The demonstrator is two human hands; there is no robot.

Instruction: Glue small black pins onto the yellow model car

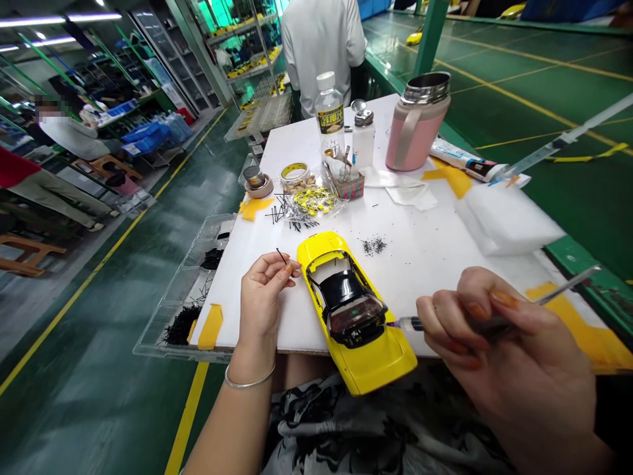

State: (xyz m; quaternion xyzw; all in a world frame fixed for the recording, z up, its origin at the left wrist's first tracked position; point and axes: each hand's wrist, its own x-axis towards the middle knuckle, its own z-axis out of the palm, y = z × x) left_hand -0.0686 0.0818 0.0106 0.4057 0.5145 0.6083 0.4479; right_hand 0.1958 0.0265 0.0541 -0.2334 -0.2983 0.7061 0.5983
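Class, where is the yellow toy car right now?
In the head view, the yellow toy car lies below centre, between the left hand and the right hand, its near end jutting beyond the tabletop.

Floor point(111, 343) was green, reflective, marked with yellow lines point(89, 280). Fluorescent tubes point(32, 22) burned at upper left. Tall framed unit point(165, 43) and multi-tier rack point(247, 26) stood in background; bright green panel point(216, 12) glowed behind rack. Brown stools point(34, 247) stood at far left. Green post point(429, 43) rose at upper right.
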